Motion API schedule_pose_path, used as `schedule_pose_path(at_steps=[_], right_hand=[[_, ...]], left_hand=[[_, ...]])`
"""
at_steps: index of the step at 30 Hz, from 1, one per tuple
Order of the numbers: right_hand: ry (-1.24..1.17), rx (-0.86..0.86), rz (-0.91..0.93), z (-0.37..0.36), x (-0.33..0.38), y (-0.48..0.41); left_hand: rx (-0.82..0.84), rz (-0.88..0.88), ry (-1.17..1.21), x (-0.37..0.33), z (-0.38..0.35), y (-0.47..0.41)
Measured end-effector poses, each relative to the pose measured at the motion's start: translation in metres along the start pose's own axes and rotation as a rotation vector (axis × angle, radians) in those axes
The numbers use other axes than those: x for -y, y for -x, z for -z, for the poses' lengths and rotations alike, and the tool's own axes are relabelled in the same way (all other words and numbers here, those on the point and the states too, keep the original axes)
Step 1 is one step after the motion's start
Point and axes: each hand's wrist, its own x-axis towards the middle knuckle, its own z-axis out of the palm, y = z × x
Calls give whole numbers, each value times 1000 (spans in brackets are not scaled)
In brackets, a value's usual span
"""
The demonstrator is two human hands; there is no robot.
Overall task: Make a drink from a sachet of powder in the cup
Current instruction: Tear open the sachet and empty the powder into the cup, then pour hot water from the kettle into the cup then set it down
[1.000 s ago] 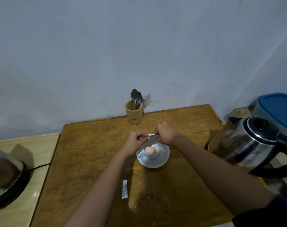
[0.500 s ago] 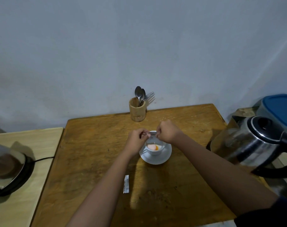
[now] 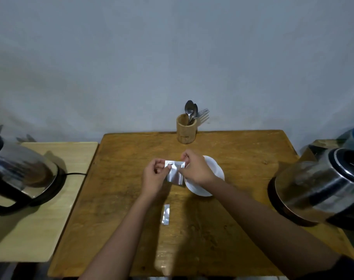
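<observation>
Both hands hold a silvery sachet (image 3: pixel 174 172) above the wooden table (image 3: pixel 242 158). My left hand (image 3: pixel 154 177) pinches its left top corner and my right hand (image 3: pixel 196 170) grips its right side. The sachet hangs just left of a white saucer (image 3: pixel 218 174). My right hand covers the cup on that saucer, so the cup is hidden. A torn silvery strip (image 3: pixel 165 214) lies flat on the table nearer to me.
A wooden holder (image 3: pixel 186 131) with spoons and a fork stands at the table's far edge. A steel kettle (image 3: pixel 321 186) sits at the right. Another kettle (image 3: pixel 18 174) stands on a pale side table (image 3: pixel 57 199) at the left.
The hands have moved left and toward me from above the cup, and the sachet now hangs in full view beside the saucer. The camera view has also shifted.
</observation>
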Motion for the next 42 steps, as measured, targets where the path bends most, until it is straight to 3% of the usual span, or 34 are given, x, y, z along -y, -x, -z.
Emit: schedule_pose_path(at_steps=[6, 11, 23, 28, 31, 35, 38, 42], right_hand=[[30, 162, 66, -55, -27, 22], [121, 211, -7, -78, -55, 35], [321, 176, 68, -97, -76, 48], [424, 239, 168, -88, -72, 50], [442, 264, 202, -76, -69, 54], [424, 116, 296, -47, -58, 62], [277, -41, 302, -8, -41, 66], [158, -236, 286, 64, -23, 74]], left_hand=[[-45, 169, -104, 53, 22, 37], [-9, 237, -138, 82, 18, 62], [-41, 29, -489, 89, 8, 74], [5, -101, -692, 97, 6, 84], [26, -92, -745, 95, 5, 84], [55, -53, -835, 82, 0, 79], [-19, -77, -887, 66, -11, 71], [-34, -131, -682, 36, -41, 55]])
